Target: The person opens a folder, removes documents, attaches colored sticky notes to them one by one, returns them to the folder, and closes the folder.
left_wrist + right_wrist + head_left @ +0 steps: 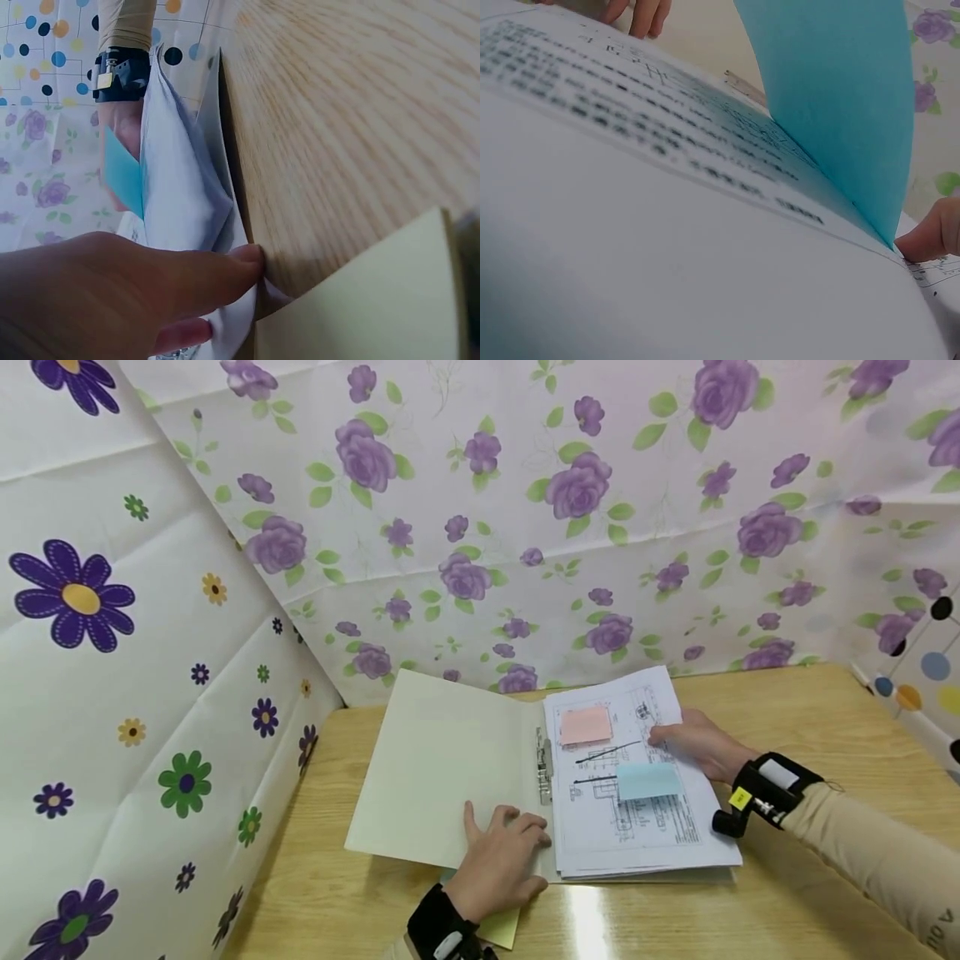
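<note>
A lever arch file [442,768] lies open on the table, with a metal clip [543,768] along its spine. On its right side sits a stack of printed drawing sheets [600,852]. A pink sticky note [587,726] and a blue sticky note [648,781] are on the top sheet; the blue one stands up in the right wrist view. My right hand [701,743] pinches the sheets' right edge, thumb on top, other fingers hidden beneath. My left hand [498,860] rests on the file near the spine's lower end, its thumb [217,274] at the edge.
Under my left hand, a yellow paper [501,931] partly shows on the wooden table [300,893]. Flower-patterned cloth [465,527] hangs behind the table and on its left. Dotted cloth [933,668] is at the right.
</note>
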The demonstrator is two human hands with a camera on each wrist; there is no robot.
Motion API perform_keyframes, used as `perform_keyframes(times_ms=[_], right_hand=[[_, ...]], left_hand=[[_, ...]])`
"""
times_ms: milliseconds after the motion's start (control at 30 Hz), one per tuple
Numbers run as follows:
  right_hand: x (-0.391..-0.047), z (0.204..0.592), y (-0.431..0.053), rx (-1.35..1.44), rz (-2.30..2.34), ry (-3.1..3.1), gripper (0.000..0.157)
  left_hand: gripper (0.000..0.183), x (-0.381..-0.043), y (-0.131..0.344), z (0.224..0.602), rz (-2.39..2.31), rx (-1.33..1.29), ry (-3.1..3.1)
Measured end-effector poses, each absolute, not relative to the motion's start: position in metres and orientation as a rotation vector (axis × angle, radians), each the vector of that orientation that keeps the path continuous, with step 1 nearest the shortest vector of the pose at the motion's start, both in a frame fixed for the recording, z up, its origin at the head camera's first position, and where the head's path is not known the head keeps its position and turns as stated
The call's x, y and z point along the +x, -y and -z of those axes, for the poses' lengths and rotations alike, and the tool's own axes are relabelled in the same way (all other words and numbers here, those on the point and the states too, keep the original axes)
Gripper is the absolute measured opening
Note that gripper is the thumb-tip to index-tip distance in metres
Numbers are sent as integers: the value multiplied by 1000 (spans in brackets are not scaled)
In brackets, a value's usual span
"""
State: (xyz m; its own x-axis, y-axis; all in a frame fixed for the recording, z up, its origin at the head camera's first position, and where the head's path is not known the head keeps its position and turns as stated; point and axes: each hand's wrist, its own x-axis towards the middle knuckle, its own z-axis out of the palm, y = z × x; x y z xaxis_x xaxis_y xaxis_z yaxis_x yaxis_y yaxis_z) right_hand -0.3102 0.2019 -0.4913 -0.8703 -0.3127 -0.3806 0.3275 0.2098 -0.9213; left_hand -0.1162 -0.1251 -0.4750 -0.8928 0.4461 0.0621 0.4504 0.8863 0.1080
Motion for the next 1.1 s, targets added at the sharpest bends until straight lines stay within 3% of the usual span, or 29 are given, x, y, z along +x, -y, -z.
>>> perform_keyframes(times_ms=[333,700,933,1100], right_hand=[[-306,501,-195,29,1685,-2041,70],[-307,508,-188,32,1570,-2200,76],[-305,502,-187,22,1511,-2250,79],[-303,496,-182,-104,1349,-2443,78]], left_hand=[[42,-115,124,476,236,-727,2986],[81,-115,124,477,283,-681,2978],[45,-114,125,479,134,-783,2954],[41,-114,124,479,150,-817,2970]])
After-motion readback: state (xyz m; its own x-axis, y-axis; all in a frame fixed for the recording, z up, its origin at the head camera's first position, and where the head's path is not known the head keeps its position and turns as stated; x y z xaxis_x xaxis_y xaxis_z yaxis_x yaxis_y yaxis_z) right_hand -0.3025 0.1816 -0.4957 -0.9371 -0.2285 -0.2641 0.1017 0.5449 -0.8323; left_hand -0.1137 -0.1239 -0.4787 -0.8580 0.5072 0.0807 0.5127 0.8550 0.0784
